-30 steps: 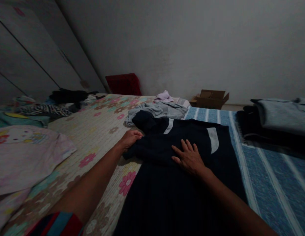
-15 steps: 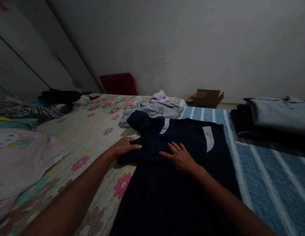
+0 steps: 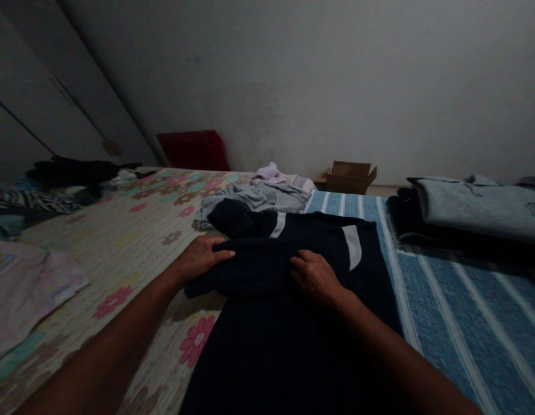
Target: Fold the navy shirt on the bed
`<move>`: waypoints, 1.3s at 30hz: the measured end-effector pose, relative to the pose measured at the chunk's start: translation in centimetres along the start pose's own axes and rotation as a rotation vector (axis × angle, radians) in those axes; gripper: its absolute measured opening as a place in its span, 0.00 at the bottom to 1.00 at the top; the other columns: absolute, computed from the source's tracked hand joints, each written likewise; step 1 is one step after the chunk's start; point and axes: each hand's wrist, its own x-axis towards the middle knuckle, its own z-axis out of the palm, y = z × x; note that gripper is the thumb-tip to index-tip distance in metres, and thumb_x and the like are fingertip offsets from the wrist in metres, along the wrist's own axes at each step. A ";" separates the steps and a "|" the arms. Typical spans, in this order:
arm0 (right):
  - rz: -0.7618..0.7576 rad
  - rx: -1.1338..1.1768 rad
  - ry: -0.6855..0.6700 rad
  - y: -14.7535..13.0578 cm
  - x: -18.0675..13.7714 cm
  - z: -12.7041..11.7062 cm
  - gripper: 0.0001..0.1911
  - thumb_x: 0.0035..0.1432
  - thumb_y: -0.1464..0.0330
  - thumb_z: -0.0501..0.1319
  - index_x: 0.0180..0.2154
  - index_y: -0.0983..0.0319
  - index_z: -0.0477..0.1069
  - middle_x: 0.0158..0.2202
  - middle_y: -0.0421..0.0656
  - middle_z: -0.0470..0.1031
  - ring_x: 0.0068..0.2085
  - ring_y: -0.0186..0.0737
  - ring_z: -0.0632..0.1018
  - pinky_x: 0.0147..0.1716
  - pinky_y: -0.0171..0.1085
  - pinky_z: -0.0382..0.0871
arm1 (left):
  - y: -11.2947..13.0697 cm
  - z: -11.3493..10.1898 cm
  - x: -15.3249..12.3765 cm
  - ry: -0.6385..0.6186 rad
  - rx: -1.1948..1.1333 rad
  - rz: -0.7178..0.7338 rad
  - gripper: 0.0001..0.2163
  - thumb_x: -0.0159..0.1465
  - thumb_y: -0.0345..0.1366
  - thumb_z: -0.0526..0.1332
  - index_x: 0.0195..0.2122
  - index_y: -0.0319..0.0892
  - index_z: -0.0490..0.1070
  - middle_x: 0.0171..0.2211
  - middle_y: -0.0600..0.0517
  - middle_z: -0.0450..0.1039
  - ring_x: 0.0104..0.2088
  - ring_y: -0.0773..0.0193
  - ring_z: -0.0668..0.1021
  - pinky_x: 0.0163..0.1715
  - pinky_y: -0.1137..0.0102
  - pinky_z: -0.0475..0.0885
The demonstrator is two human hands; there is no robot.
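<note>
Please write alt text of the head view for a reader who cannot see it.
Both hands, left hand and right hand, rest on a dark navy garment with pale grey stripes, spread over a floral bed cover and a blue striped blanket.

dark navy garment (image 3: 319,311) | white stripes | flat on bed

A dim room is seen, lit weakly and evenly. A plain grey wall (image 3: 319,86) fills the bkgd. A pale wardrobe (image 3: 29,104) w/ panelled doors is set to the left of that wall. A red crate (image 3: 193,150) is placed at the wall's foot, near the wardrobe; an open cardboard box (image 3: 349,177) is seen to the crate's right, also against the wall. A bed w/ a floral sheet (image 3: 133,242) is spread in front of the wall, a blue striped cover (image 3: 461,311) beside it.
</note>
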 end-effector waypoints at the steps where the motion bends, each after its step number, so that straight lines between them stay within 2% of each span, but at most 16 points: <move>1: 0.024 -0.031 0.004 0.7 0.0 -0.4 0.14 0.62 0.64 0.50 0.45 0.60 0.69 0.47 0.48 0.68 0.49 0.43 0.68 0.48 0.41 0.59 | 0.3 0.0 -0.2 0.001 -0.010 0.009 0.18 0.49 0.50 0.60 0.34 0.43 0.74 0.30 0.55 0.77 0.31 0.58 0.77 0.29 0.70 0.71; 4: 0.060 -0.088 -0.010 3.1 0.2 -1.5 0.12 0.60 0.65 0.54 0.41 0.63 0.71 0.44 0.50 0.68 0.48 0.46 0.68 0.46 0.43 0.59 | 1.1 -0.1 -0.6 0.031 0.007 0.040 0.17 0.50 0.50 0.60 0.33 0.42 0.74 0.30 0.54 0.77 0.31 0.59 0.77 0.28 0.71 0.71; 8: 0.040 -0.129 -0.041 6.1 0.6 -2.1 0.16 0.56 0.58 0.58 0.41 0.63 0.71 0.44 0.51 0.68 0.50 0.51 0.66 0.47 0.45 0.58 | 2.3 -0.3 -1.3 0.030 0.054 0.092 0.17 0.51 0.50 0.59 0.33 0.41 0.74 0.29 0.52 0.76 0.29 0.60 0.76 0.27 0.70 0.69; 13: 0.050 -0.145 -0.047 8.2 1.4 -2.1 0.21 0.56 0.54 0.57 0.42 0.63 0.71 0.43 0.51 0.69 0.46 0.50 0.68 0.44 0.44 0.60 | 4.1 -0.6 -2.3 0.055 0.181 0.181 0.15 0.54 0.48 0.57 0.31 0.41 0.73 0.28 0.53 0.74 0.29 0.62 0.75 0.28 0.70 0.67; 20: 0.080 -0.143 -0.019 8.6 1.5 -1.2 0.21 0.58 0.55 0.54 0.45 0.63 0.69 0.46 0.51 0.68 0.48 0.51 0.68 0.45 0.46 0.60 | 5.7 -0.5 -4.3 0.008 0.207 0.249 0.13 0.58 0.46 0.55 0.33 0.43 0.73 0.29 0.53 0.74 0.28 0.63 0.75 0.29 0.70 0.66; 25: 0.092 -0.132 0.007 8.5 1.3 -0.8 0.19 0.59 0.56 0.53 0.46 0.63 0.67 0.47 0.51 0.67 0.49 0.50 0.67 0.47 0.46 0.59 | 6.8 0.3 -5.4 -0.009 0.288 0.399 0.12 0.61 0.43 0.53 0.33 0.43 0.72 0.29 0.52 0.74 0.29 0.63 0.74 0.30 0.70 0.66; 31: 0.126 -0.105 0.016 9.2 1.2 -0.6 0.19 0.59 0.58 0.54 0.47 0.63 0.66 0.48 0.52 0.66 0.49 0.50 0.67 0.46 0.46 0.59 | 8.1 1.0 -6.9 -0.002 0.383 0.530 0.11 0.62 0.41 0.52 0.30 0.42 0.70 0.26 0.53 0.72 0.27 0.65 0.73 0.28 0.71 0.64; 36: 0.165 -0.057 0.024 9.9 1.0 -0.7 0.18 0.60 0.59 0.53 0.46 0.63 0.66 0.47 0.51 0.67 0.46 0.47 0.69 0.44 0.44 0.61 | 9.6 2.4 -8.7 -0.035 0.410 0.555 0.11 0.63 0.41 0.52 0.28 0.43 0.68 0.26 0.53 0.71 0.26 0.65 0.72 0.28 0.71 0.64; 39: 0.176 -0.009 0.023 10.2 1.1 -0.9 0.17 0.60 0.59 0.53 0.45 0.63 0.67 0.45 0.50 0.68 0.44 0.46 0.70 0.42 0.41 0.62 | 11.2 3.9 -10.1 -0.071 0.446 0.571 0.09 0.62 0.39 0.52 0.29 0.44 0.67 0.27 0.53 0.71 0.26 0.64 0.73 0.27 0.71 0.64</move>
